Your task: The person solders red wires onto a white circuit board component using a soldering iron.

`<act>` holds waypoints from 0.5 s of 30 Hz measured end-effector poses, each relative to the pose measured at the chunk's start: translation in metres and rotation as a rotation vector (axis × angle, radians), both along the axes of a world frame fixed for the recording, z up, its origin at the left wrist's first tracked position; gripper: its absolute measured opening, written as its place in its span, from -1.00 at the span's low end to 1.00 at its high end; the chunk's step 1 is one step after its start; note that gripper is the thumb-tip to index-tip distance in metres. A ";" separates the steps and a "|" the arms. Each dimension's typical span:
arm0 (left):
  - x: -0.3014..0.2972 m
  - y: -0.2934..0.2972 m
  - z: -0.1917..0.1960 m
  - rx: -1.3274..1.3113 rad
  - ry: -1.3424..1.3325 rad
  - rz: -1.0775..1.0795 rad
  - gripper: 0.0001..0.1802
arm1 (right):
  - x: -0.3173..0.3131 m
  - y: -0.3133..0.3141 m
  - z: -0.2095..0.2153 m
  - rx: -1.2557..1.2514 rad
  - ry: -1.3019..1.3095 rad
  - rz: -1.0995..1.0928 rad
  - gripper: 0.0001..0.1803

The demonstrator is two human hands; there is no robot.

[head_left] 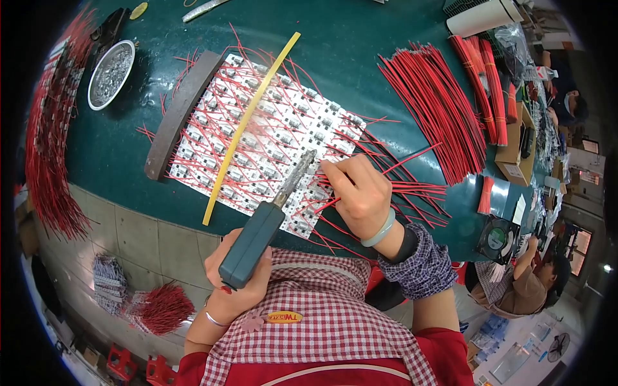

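Note:
My left hand (252, 294) is wrapped round the dark green body of a soldering gun (252, 244). Its metal tip points up and right, over a white circuit board panel (331, 119) set with rows of small components. Beside the tip, my right hand (364, 196) is closed in a pinch at the panel's right part. A red wire (412, 158) sticks out of that hand to the right; its other end is hidden by the fingers. Many red wires lie across the panel. A yellow strip (250, 122) and a dark brown bar (183, 116) rest over its left part.
Loose red wires (438, 109) lie fanned out on the green table's right, with tied bundles (492, 93) beyond. A white bowl (131, 64) of grey bits stands at left, near hanging wired strips (48, 148). Another person (531, 283) sits at lower right beside a black fan (497, 238).

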State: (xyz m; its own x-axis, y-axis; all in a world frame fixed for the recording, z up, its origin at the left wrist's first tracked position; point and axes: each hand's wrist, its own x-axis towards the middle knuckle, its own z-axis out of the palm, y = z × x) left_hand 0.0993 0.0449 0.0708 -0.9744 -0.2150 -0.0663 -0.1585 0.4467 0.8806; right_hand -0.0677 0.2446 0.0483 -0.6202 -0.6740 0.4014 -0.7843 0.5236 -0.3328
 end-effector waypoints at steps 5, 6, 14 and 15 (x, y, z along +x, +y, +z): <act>-0.007 0.002 -0.001 -0.026 0.119 0.003 -0.75 | 0.000 -0.002 0.002 0.048 -0.003 0.004 -0.69; -0.007 0.002 0.000 -0.026 0.118 0.002 -0.75 | 0.000 -0.003 0.003 0.058 -0.003 0.005 -0.70; -0.006 0.002 0.001 0.099 0.000 0.062 -0.76 | 0.001 -0.007 0.002 0.013 0.012 -0.013 -0.56; -0.006 0.002 0.001 0.099 0.000 0.062 -0.76 | 0.002 -0.007 0.001 0.018 0.028 -0.015 -0.57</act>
State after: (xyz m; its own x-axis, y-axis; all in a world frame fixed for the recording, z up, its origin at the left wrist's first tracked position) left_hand 0.0931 0.0471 0.0720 -0.9595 -0.2670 -0.0899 -0.1828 0.3469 0.9199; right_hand -0.0661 0.2373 0.0496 -0.6188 -0.6719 0.4071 -0.7853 0.5410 -0.3010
